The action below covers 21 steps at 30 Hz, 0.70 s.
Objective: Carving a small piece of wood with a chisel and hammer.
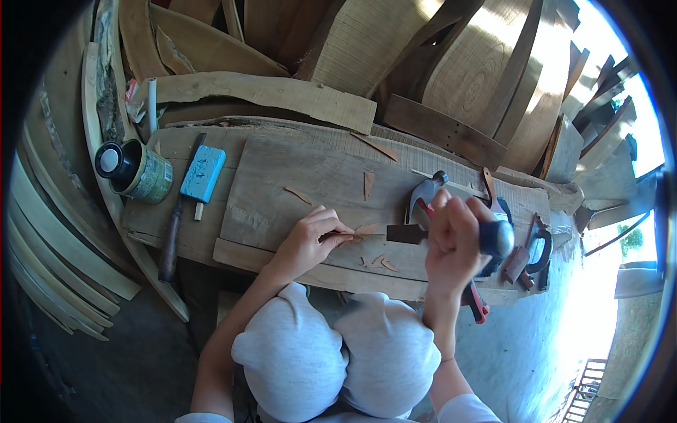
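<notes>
My left hand (314, 237) rests on a flat brown board (275, 169), thumb and fingers pinched on a thin wood sliver (366, 229). Above the board's right part, my right hand (455, 236) is closed around a chisel-like tool with a wide, flat metal blade (407, 233). Its blue, rounded handle end sticks out past my hand, and the blade points left toward the sliver, apart from it. A claw hammer (426, 195) lies behind my right hand, which hides part of it. Several wood chips (381, 263) lie near my left fingertips.
On the left of the bench are a can (150, 174), a blue block (203, 173) and a dark-handled file-like tool (169, 243). A dark-handled tool (541, 247) lies at the right end. Planks (486, 63) lean behind; curved strips (53, 247) stand at left.
</notes>
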Each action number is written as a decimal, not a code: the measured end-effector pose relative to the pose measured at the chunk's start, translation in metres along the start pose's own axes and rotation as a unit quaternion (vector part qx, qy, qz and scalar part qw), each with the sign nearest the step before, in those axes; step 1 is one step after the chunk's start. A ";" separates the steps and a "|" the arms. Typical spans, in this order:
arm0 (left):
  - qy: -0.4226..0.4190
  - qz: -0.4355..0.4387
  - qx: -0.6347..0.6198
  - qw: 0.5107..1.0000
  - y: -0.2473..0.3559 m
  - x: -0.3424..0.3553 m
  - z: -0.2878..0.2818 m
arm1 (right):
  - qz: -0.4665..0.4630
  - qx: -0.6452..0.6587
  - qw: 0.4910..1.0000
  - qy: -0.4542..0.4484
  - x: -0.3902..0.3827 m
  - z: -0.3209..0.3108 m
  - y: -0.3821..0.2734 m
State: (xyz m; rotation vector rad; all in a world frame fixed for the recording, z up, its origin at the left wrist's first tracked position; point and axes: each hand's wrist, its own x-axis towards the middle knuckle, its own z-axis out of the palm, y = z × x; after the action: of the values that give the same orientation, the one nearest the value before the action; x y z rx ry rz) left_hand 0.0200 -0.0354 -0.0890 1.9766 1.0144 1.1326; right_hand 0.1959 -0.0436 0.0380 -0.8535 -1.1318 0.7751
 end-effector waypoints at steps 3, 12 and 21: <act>0.002 0.000 0.001 1.000 0.000 0.000 -0.001 | -0.101 0.041 0.994 -0.004 0.010 -0.009 -0.010; 0.004 0.002 0.005 1.000 0.000 0.000 -0.002 | 0.051 0.009 0.996 0.067 0.002 -0.005 0.006; 0.000 0.002 -0.002 1.000 0.002 0.004 0.001 | -0.116 0.006 0.992 0.048 0.004 -0.032 0.010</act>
State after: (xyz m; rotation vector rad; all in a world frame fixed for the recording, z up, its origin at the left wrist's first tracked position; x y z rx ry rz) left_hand 0.0230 -0.0333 -0.0866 1.9763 1.0075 1.1372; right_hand 0.2271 -0.0418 0.0249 -0.7267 -1.1172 0.5424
